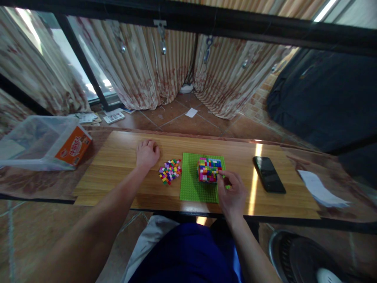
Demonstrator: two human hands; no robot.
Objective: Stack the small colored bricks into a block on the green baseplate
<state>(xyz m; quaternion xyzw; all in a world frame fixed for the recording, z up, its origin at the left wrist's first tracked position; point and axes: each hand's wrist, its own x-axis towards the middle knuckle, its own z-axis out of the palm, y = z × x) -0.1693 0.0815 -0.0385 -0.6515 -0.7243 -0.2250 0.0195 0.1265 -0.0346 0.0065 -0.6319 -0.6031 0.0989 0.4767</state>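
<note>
A block built of many small coloured bricks (pixel 208 169) stands on a green baseplate (pixel 194 186) in the middle of a wooden table (pixel 118 157). My right hand (pixel 232 192) is at the block's right side, thumb and fingers pinched against its lower right corner. Whether a brick is between the fingertips I cannot make out. A pile of loose coloured bricks (pixel 170 171) lies just left of the baseplate. My left hand (pixel 146 154) rests on the table left of that pile, fingers curled under, with nothing visible in it.
A black phone (pixel 269 174) lies right of the baseplate and a white sheet of paper (pixel 321 188) sits further right. A clear plastic bin (pixel 35 143) with an orange box (pixel 73 148) stands at the left end. Curtains and tiled floor lie beyond the table.
</note>
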